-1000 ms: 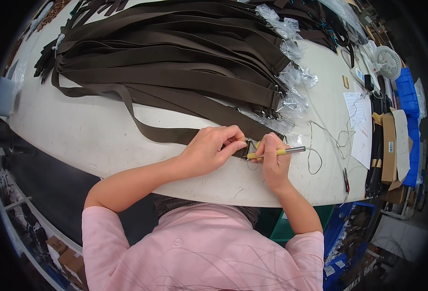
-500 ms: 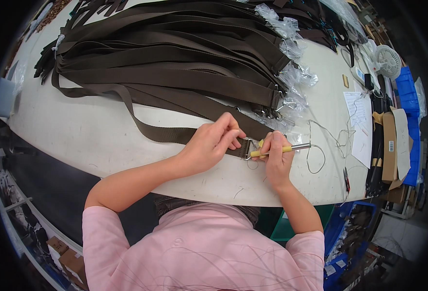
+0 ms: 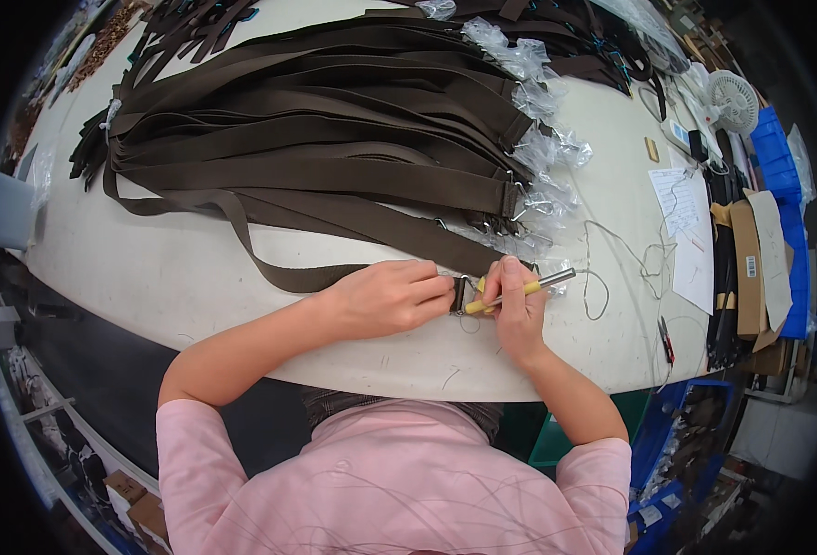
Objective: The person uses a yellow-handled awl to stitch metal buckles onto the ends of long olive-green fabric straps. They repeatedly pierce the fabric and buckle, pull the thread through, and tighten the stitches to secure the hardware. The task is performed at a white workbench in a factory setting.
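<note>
Near the table's front edge, my left hand [image 3: 394, 296] is closed on the end of a dark brown webbing strap [image 3: 302, 277]. A metal buckle [image 3: 465, 289] shows at that end, just right of my fingertips. Close beside it, my right hand [image 3: 517, 319] grips a pen-like tool [image 3: 556, 277] with a yellow section and a silver shaft. The yellow end points left at the buckle; what the tip touches is too small to tell. Behind both hands lies a large bundle of brown straps [image 3: 325, 134], tied at its left end.
Clear plastic wrapping [image 3: 542, 153] covers the bundle's right-hand buckles. Farther right lie a thin cord [image 3: 644, 268], a paper sheet [image 3: 681, 208] and a small red-and-black tool [image 3: 666, 342]. A white fan [image 3: 734, 102], cardboard box [image 3: 747, 264] and blue bins [image 3: 774, 153] line the right edge.
My left hand has turned palm-down and its fingers have closed over the strap end by the buckle. The right hand keeps the tool, tilted slightly differently. The whole view has shifted a little.
</note>
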The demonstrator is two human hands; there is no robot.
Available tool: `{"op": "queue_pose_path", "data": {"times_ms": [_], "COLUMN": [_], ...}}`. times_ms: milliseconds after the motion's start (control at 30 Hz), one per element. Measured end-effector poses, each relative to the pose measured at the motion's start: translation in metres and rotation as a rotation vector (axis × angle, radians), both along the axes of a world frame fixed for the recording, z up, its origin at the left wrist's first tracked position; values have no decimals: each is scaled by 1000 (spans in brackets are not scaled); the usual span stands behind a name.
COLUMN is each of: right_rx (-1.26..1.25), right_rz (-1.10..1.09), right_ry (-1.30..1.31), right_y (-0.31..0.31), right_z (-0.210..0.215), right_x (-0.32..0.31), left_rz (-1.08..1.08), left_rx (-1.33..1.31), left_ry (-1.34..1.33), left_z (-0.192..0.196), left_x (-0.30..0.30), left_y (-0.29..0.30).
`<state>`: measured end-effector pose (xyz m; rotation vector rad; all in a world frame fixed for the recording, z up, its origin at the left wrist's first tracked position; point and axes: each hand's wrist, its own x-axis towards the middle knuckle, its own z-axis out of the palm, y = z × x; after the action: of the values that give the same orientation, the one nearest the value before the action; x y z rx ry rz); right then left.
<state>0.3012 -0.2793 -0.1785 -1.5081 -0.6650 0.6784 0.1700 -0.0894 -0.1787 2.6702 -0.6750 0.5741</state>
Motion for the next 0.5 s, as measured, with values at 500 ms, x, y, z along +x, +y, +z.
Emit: {"op": "queue_pose_path", "data": {"times_ms": [500], "right_rx": [-48], "right_rz": [51], "right_ry": [-87], "right_y": [5], "right_z": [3], "right_x": [-3], "left_rz": [53], "left_rx": [-12], "left_ry": [-97], "left_z": [-6], "left_x": [-1], "left_y": [-3]}}
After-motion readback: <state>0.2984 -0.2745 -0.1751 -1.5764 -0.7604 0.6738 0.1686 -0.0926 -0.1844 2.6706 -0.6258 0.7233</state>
